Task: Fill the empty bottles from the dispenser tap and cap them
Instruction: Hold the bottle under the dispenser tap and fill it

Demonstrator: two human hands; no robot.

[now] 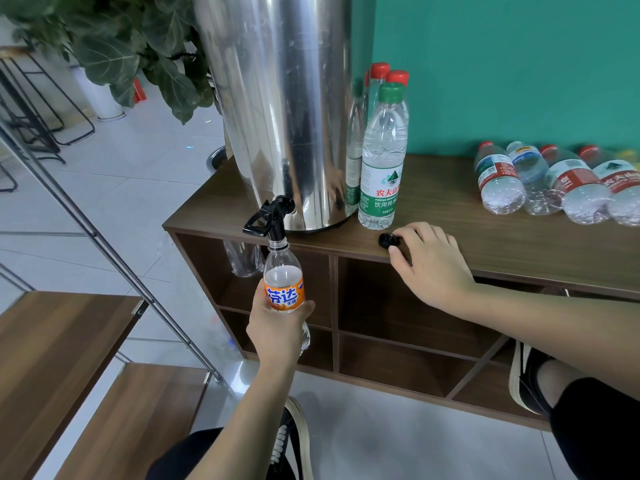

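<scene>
A tall steel dispenser (pixel 277 109) stands on the brown shelf unit (pixel 450 209). Its black tap (pixel 268 218) hangs over the front edge. My left hand (pixel 277 332) grips a clear bottle with an orange label (pixel 284 285), uncapped, its mouth right under the tap spout. My right hand (pixel 429 261) rests on the shelf top, fingertips on a small black cap (pixel 388 240). Capped upright bottles (pixel 382 157) stand just right of the dispenser. Several bottles lie on their sides (pixel 554 183) at the far right.
A teal wall backs the shelf. Open cubbies below hold another clear bottle (pixel 244 259). Wooden steps (pixel 62 358) with a metal rail (pixel 104 237) are at the left, a leafy plant (pixel 138 46) behind. My shoes and knees show at the bottom.
</scene>
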